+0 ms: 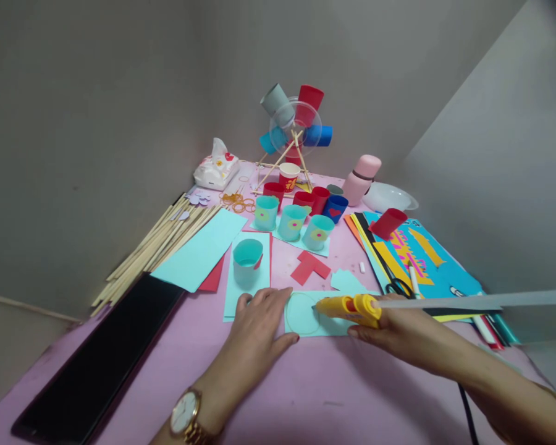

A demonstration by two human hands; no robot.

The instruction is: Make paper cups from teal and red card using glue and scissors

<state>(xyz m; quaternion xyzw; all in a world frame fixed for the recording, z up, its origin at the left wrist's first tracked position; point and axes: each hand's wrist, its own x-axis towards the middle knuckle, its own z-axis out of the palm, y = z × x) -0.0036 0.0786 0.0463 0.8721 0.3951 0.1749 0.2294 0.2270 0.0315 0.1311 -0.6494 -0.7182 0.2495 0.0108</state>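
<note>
My right hand [384,324] is wrapped round a yellow hot glue gun [352,307], a long white glue stick [454,300] jutting from its back end. The nozzle points left, over the edge of a circle drawn on a light-blue paper strip [338,321]. Flat at the strip's left end lies my left hand [264,324], fingers spread, with a gold watch on the wrist. Just beyond it a light-blue paper cup [248,262] stands on a light-blue sheet [231,293]. Red paper pieces [309,267] lie behind the strip.
Several paper cups [293,224] stand mid-table before a stick-and-cup wheel [295,123]. A black tablet-like slab [97,358] and wooden sticks [152,247] lie left. At right are coloured sheets [426,247], scissors [401,287], a pink bottle [362,179] and a white bowl [391,196].
</note>
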